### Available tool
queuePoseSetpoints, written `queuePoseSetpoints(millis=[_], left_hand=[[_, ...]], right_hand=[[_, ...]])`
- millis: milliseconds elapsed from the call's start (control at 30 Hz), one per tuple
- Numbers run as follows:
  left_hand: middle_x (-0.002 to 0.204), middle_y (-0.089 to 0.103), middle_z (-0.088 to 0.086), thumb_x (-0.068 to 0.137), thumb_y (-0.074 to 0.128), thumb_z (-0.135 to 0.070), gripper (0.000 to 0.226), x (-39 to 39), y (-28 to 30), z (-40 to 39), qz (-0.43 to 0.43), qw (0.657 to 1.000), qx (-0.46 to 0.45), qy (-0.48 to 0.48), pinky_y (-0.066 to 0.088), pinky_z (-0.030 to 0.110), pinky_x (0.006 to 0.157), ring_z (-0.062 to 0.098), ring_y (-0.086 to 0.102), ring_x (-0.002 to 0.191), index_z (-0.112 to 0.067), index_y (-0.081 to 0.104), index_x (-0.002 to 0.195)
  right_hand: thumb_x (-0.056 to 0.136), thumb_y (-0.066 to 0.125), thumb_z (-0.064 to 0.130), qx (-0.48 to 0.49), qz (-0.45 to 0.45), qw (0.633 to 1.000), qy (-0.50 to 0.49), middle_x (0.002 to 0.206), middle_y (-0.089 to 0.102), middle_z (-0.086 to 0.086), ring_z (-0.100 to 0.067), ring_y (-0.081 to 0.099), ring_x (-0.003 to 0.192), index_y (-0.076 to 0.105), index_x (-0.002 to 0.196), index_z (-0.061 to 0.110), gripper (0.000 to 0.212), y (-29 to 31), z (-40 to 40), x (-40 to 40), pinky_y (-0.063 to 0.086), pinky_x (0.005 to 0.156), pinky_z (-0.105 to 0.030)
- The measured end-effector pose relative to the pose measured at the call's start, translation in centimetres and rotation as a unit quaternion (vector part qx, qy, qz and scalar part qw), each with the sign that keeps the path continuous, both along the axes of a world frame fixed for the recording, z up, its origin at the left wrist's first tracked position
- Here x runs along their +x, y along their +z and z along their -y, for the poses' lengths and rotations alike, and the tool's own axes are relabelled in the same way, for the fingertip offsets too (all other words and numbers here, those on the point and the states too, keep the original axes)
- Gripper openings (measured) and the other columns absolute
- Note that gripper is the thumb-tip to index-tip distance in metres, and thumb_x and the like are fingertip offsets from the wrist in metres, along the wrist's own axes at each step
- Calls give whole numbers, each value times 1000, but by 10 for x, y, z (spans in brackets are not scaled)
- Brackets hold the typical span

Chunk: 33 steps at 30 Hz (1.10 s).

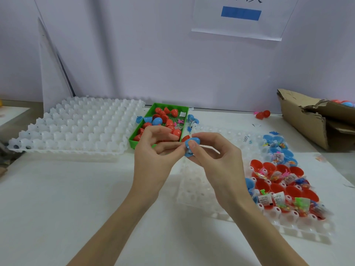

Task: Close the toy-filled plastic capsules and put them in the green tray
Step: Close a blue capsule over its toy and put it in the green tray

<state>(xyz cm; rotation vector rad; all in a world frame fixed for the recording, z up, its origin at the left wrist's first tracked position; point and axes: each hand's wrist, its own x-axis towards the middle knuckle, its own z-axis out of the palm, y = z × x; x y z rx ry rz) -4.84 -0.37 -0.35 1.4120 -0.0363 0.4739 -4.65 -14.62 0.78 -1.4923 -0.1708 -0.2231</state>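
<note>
A blue capsule [192, 144] is held between both hands just in front of the green tray [137, 142]. My right hand [213, 152] grips it with thumb on top and fingers curled beneath. My left hand [155, 148] pinches its left edge with thumb and forefinger. The green tray holds several red capsules [164, 118] and one blue one [157, 121]. To the right, open red capsule halves [276, 187] and blue halves [282, 152] with bagged toys sit in a clear holder tray [211, 212].
A large white cell tray [76, 127] lies left of the green tray. Loose blue halves [143, 119] sit between them. A torn cardboard box [311, 120] stands at far right, with a red capsule [263, 114] near it. A wall rises behind the table.
</note>
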Motion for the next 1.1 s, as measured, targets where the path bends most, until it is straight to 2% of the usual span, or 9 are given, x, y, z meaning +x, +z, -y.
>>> queuePoseSetpoints(millis=[100,167,300,367,467,600,733,867,1100], left_hand=[[87,79,-2,80,89,-15,14,1,-2,0,-30,999,36,-5,59,18,75,14,77,85,-14,79,90],[90,80,-4,86,84,-14,7,1,-2,0,-21,998,60,-28,58,17,78,12,77,90,-15,80,92],[114,72,-7,97,72,-15,25,-1,0,0,56,966,241,-68,56,20,92,11,68,110,-17,71,122],[120,67,-6,96,74,-15,33,-1,-2,0,79,951,288,-75,55,22,94,14,65,115,-17,66,128],[116,71,-3,93,76,-8,31,0,-3,1,99,965,240,-38,59,29,91,18,69,111,-13,71,123],[116,73,-2,90,80,-7,36,0,-6,2,140,957,255,19,56,28,99,15,69,113,-12,75,125],[117,73,-5,90,80,-6,37,-1,-9,7,122,971,205,-3,57,31,98,19,70,112,-13,72,126],[114,76,-6,88,81,-5,37,0,-6,5,83,986,137,-36,58,26,96,16,73,109,-13,72,123],[116,73,2,88,80,-5,36,2,-5,0,105,985,134,-22,59,24,90,22,72,108,-17,76,122]], right_hand=[[88,79,16,32,-29,999,4,97,78,1,-18,76,95,76,103,15,15,1,1,0,62,76,-25],[88,79,16,75,-62,995,12,100,78,-2,-19,75,97,75,105,12,18,2,2,0,62,80,-29],[83,79,22,175,-107,978,27,105,77,-7,-23,75,100,75,107,7,28,6,7,2,62,81,-32],[82,78,24,195,-126,972,29,106,78,-6,-23,75,101,75,108,10,30,7,9,2,62,79,-29],[88,76,18,226,-137,963,58,112,76,-10,-25,74,106,72,114,7,29,6,8,2,62,85,-32],[87,76,18,238,-124,960,73,114,75,-12,-26,72,110,71,116,5,33,5,5,2,60,90,-33],[86,75,21,214,-100,970,63,112,76,-8,-22,73,109,74,112,8,29,3,2,1,60,86,-28],[83,77,26,181,-79,979,57,110,77,-8,-21,73,108,75,111,13,31,2,1,0,60,87,-27],[90,73,21,122,-51,990,52,109,77,-5,-22,74,105,74,113,11,24,3,2,1,60,89,-32]])
